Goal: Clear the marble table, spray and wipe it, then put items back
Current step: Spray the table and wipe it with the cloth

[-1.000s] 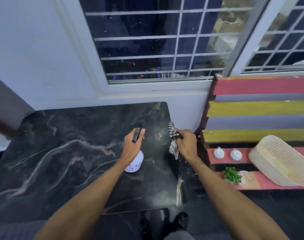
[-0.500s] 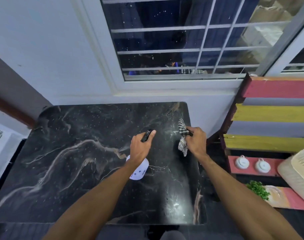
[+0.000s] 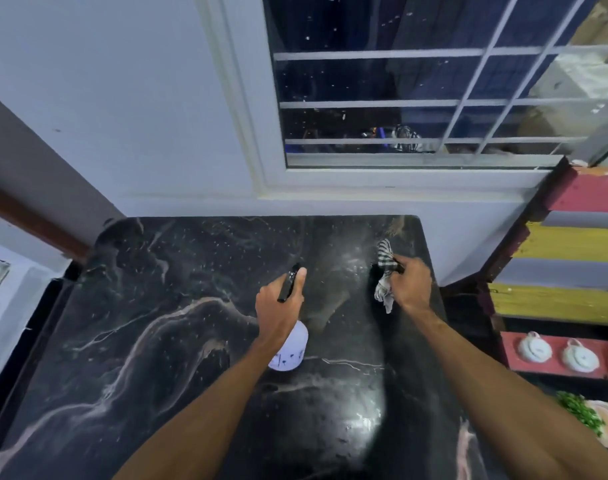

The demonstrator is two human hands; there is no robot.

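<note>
Head view: the white spray bottle [image 3: 290, 351] is gripped at its neck by the left hand [image 3: 278, 306], fingers curled round it and the forefinger laid along the black spray head, above the middle of the droplet-speckled marble table [image 3: 157, 323]. The checked cloth [image 3: 383, 268] is held bunched in the right hand [image 3: 411, 284], fingers closed round it, near the table's far right corner; whether it touches the marble cannot be told.

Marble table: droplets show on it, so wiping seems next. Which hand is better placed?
Right, probably. The right hand grips the checked cloth above the wet marble table; the left hand is occupied holding the spray bottle.
</note>
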